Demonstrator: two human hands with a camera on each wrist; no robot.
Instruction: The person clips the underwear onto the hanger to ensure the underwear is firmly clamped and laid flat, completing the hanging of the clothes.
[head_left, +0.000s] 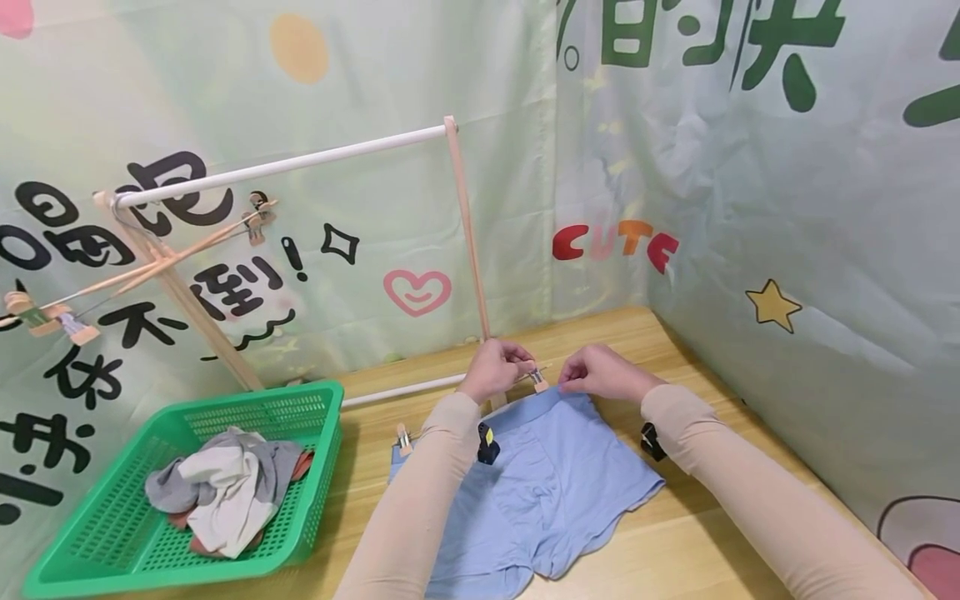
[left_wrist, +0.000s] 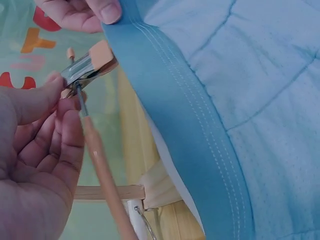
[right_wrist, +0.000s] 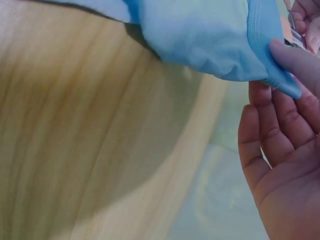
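Light blue shorts [head_left: 547,475] lie spread on the wooden table, waistband away from me. My left hand [head_left: 497,367] pinches the tail of a clip [left_wrist: 91,64] at one end of a clothes hanger [left_wrist: 102,170]. The clip's wooden tip is right at the waistband's edge; I cannot tell whether it bites the cloth. My right hand [head_left: 609,373] pinches the waistband's right corner between thumb and fingers, as the waistband [right_wrist: 265,45] shows in the right wrist view. A second clip [head_left: 403,439] is at the waistband's left end. My left forearm hides part of the shorts.
At left stands a green basket [head_left: 318,475] holding crumpled grey, white and rust-coloured clothes [head_left: 232,483]. Behind it rises a drying rack with a white rail [head_left: 300,162]. Another hanger [head_left: 161,265] with clips hangs at its left end. Printed cloth walls [head_left: 750,208] border the table.
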